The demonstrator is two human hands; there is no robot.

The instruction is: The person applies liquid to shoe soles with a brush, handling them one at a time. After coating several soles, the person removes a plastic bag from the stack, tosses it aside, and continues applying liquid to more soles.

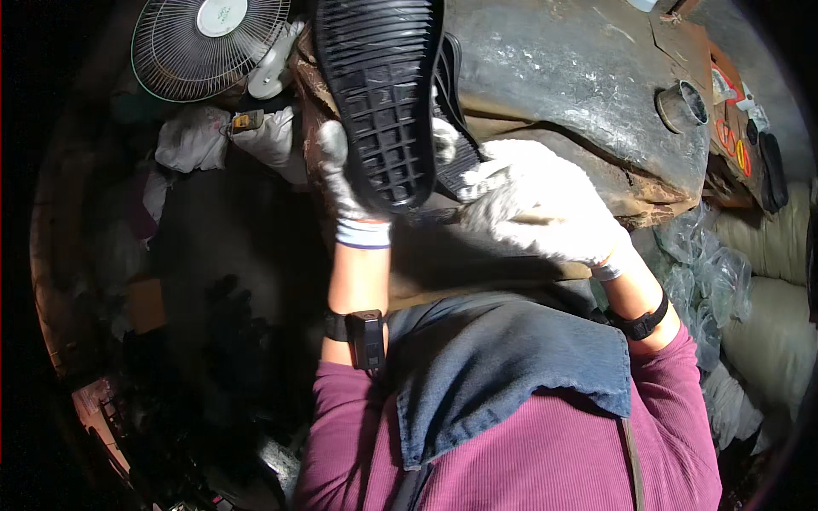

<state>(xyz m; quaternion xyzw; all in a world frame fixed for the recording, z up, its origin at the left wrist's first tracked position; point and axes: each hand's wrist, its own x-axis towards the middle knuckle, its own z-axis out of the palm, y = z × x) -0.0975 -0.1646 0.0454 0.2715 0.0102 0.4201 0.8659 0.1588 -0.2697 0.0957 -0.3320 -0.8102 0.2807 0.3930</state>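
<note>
Our left hand [345,183] clamped on black shoe [381,94] — sole up; our right hand [537,209] closed on its edge — above worn workbench [579,94].

Black shoe [379,94] toe cut off at top edge; left hand [349,183] mostly hidden behind its sole.

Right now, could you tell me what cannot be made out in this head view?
- Left hand: its palm and grip lie behind the black shoe sole.
- Shoe upper: turned away, only the tread shows.
- Right hand: its fingertips are hidden behind the sole's edge.
- Floor at lower left: too dark to read.
- Fan: cut off by the top edge.
</note>
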